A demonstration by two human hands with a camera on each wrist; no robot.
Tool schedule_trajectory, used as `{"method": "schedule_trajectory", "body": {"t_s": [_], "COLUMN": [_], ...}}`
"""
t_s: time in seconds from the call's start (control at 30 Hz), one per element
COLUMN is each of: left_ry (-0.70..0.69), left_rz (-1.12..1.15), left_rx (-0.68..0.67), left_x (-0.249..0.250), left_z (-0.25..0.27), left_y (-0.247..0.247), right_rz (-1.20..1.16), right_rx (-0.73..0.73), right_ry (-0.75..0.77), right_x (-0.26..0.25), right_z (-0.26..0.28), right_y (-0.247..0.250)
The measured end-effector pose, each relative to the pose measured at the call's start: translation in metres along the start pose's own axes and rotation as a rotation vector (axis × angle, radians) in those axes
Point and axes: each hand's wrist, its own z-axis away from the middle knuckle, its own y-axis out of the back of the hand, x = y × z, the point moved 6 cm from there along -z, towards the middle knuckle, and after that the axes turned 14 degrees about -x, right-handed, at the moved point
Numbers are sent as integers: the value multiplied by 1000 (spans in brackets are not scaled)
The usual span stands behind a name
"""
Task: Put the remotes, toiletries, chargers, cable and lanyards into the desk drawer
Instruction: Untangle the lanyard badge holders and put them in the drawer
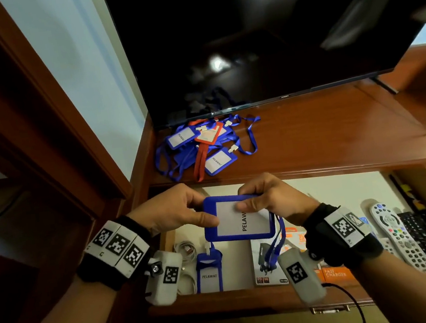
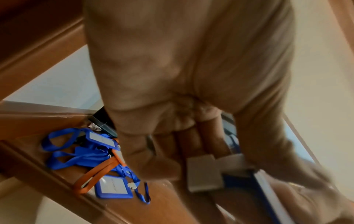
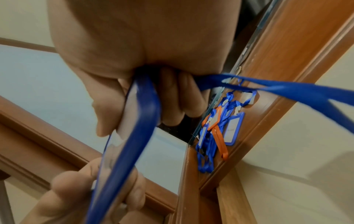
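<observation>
Blue plastic badge holder (image 1: 237, 218) with a white "PELAWAT" card sits at the centre of the head view, above the open wooden drawer (image 1: 252, 296). The left hand (image 1: 175, 211) pinches its left edge, and the right hand (image 1: 271, 198) pinches its top right, the blue strap (image 1: 277, 245) dangling. More blue and orange lanyards (image 1: 201, 146) lie heaped on the desktop above.
</observation>
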Motion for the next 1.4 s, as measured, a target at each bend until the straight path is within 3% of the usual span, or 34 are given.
{"method": "schedule_trajectory", "body": {"t_s": [0.23,0.37,0.5,0.6,0.7,0.83,0.97,1.03,1.13,1.2,1.3,1.4], "left_ry": [26,-66,-153,-115,-125,-189,-196,-212,-241,-290,-368,-394], "left_rz": [-73,88,304,124,-122,-438,-411,-314,-81,63,217,359], "left_rx": [264,517,821,921,854,635,360,229,156,160,184,341], "left_x": [-1,-6,-16,-16,-5,-1,-4,-2,-1,2,4,2], "left_z": [1,13,18,15,10,-2,-10,-10,-7,-5,-8,-8], "left_y": [14,31,41,34,16,-5,-18,-22,-19,-17,-18,-9], "right_rz": [-129,-338,11,433,587,782,800,667,225,-88,-310,-566], "right_rx": [147,198,192,122,73,152,138,64,16,19,54,88], "right_ry": [-35,4,-33,-41,0,14,-25,-29,-6,23,-11,-17], "right_x": [21,36,22,-5,-34,-51,-41,-30,-7,4,21,41], "right_z": [1,8,11,8,10,15,15,15,15,15,12,1], "right_y": [-3,-11,-22,-34,-35,-7,11,11,7,2,-13,-27]}}
